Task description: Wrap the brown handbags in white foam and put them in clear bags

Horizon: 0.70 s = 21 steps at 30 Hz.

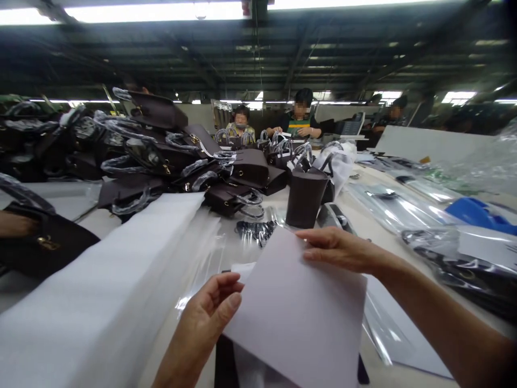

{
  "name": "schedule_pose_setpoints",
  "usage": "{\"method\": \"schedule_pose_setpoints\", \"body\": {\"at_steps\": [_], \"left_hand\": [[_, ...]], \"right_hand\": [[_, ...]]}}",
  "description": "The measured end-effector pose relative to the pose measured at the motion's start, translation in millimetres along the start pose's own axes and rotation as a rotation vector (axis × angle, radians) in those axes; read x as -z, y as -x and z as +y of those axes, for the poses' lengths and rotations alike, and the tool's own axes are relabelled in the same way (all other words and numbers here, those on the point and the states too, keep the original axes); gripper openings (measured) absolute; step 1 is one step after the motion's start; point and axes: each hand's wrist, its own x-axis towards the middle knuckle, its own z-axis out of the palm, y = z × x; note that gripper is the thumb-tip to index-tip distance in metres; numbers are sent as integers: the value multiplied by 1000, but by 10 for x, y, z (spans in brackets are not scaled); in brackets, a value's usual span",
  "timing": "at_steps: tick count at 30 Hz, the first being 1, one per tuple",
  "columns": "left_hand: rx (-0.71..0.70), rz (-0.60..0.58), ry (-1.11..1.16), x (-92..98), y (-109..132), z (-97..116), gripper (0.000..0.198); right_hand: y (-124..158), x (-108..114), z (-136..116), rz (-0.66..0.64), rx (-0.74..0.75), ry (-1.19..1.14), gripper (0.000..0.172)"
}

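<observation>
A stiff-looking white sheet point(299, 312) is tilted in front of me, above a dark item point(226, 361) that it mostly covers. My right hand point(339, 249) pinches the sheet near its upper right edge. At the sheet's left edge is my left hand point(205, 315), its fingers curved and the thumb apart from them. The left thumb tip comes up to the edge; whether it touches I cannot tell. Just beyond the sheet stands a dark brown upright bag point(307, 198), with a bundle of dark wrapped straps point(255, 230) to its left.
A stack of white foam sheets point(100, 280) fills the left side. Behind it are piled dark handbags point(161, 134) with wrapped handles. Someone's hand point(16, 223) reaches into a handbag point(52, 237) at far left. Clear plastic bags point(396, 207) lie right. Co-workers point(301, 121) are across the table.
</observation>
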Motion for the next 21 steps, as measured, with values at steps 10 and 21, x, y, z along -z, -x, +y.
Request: {"method": "schedule_pose_setpoints", "body": {"at_steps": [10, 21], "left_hand": [[61, 167, -304, -83, -150, -357, 78], [64, 226, -172, -99, -80, -457, 59]], "right_hand": [[-641, -262, 510, -18, 36, 717, 63], [-163, -217, 548, -73, -206, 695, 103]]}}
